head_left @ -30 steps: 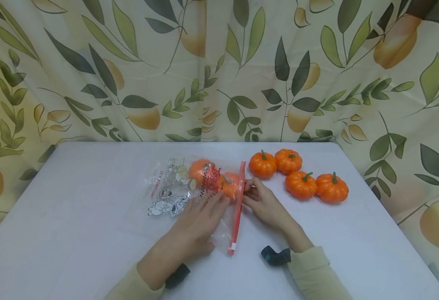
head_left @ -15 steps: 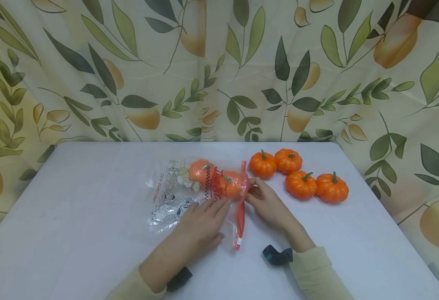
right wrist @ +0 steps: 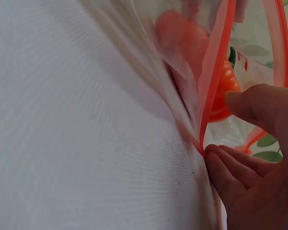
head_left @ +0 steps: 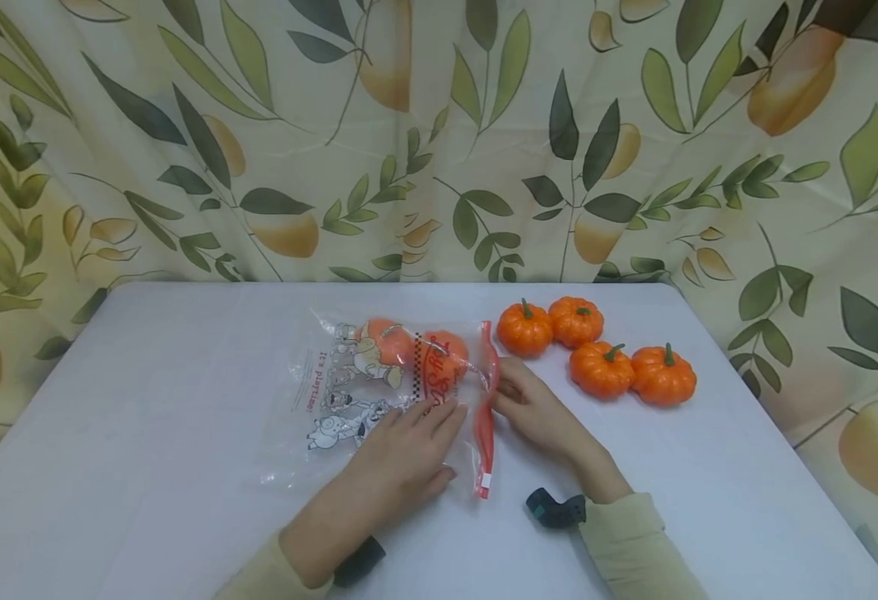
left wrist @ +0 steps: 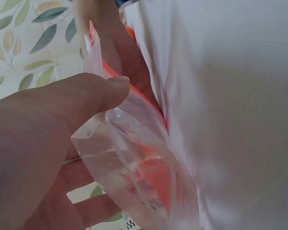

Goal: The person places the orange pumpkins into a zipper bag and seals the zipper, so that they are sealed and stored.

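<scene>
A clear zip bag [head_left: 363, 400] with printed cartoon figures and a red zip strip lies on the table. Inside it, near its mouth, are two orange toy pumpkins [head_left: 444, 357]. My left hand [head_left: 401, 454] rests flat on the bag's near part, fingers extended; in the left wrist view the thumb [left wrist: 98, 91] lies by the plastic film. At the red strip is my right hand [head_left: 532, 408]. The right wrist view shows the mouth gaping, a pumpkin [right wrist: 225, 91] within, my right thumb [right wrist: 259, 105] close to it and the fingertips at the strip's lower edge.
Several loose orange toy pumpkins [head_left: 602, 370] stand at the back right of the white table [head_left: 146, 433], beyond my right hand. A leaf-patterned curtain [head_left: 423, 142] hangs behind the table's far edge. Dark wrist devices [head_left: 554, 508] sit by both sleeves.
The two pumpkins in the bag have shifted left and slightly away from me. The red strip has bowed rightward, and its near end has moved right. Both hands have moved slightly right.
</scene>
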Available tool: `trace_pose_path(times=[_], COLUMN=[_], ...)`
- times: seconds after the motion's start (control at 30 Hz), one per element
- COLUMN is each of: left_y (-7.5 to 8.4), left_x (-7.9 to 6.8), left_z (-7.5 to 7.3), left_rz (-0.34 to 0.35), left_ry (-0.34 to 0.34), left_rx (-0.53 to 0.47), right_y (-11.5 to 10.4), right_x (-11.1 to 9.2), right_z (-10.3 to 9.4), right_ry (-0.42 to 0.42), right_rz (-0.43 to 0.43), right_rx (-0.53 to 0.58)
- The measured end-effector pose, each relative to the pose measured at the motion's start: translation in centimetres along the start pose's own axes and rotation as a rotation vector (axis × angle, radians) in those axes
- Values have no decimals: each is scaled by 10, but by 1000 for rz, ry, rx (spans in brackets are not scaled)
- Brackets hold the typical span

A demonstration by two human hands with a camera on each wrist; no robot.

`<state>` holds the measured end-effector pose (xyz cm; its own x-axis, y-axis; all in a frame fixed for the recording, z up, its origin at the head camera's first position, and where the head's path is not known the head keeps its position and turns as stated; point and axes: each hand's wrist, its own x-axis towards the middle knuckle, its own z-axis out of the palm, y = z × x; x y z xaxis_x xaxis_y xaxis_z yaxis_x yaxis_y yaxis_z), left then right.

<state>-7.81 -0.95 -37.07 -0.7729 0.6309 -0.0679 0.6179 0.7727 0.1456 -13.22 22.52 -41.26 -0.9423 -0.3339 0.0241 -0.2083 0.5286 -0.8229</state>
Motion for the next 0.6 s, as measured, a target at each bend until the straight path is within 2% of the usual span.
trace_pose_path(times=[0.2,0.53,0.6], left_y=[-2,-3,-3], left_x=[-1,-1,-1], left_z=[0,-2,-1], left_rz=[2,6,3], left_ry=[1,-4,-4], left_rx=[-41,-61,-69], right_y=[1,-5,-6], right_x=[0,0,1], right_z=[1,7,5], right_ry=[-8,-38,-34], right_rz=[13,117,103], right_rx=[-22,-135,-147])
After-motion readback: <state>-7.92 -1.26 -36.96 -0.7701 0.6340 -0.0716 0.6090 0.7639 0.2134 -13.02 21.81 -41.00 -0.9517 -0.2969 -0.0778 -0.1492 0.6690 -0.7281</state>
